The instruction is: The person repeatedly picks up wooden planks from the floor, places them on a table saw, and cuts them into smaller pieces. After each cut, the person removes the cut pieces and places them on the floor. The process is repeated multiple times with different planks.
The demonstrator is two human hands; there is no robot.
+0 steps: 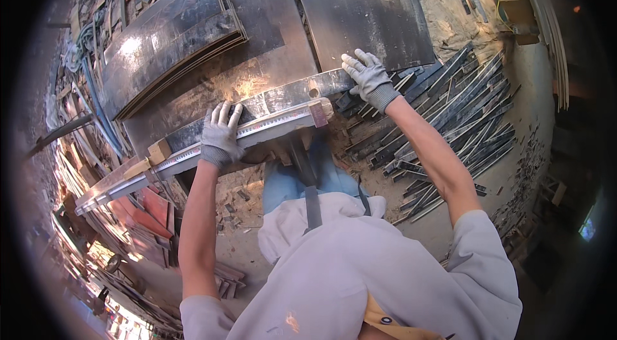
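Note:
A long narrow strip of dark-faced plywood (283, 97) lies along the near edge of the work table, with a notch or hole near its right part. My left hand (222, 134), in a grey work glove with pale fingertips, rests on the strip and the rail beside it, fingers stretched out. At the strip's right end lies my right hand (371, 81), gloved alike, its fingers apart and its palm over the end. Nearer my body runs a metal rail with a printed measuring scale (267, 123). Small wooden blocks (159, 152) sit at its left part.
Beyond the strip lie a large dark panel (366, 9) and a stack of dark plywood boards (173, 51). A heap of offcut strips (450, 128) covers the floor at right. Scrap pieces and reddish boards (144, 211) lie at left. A cardboard box (517, 15) stands far right.

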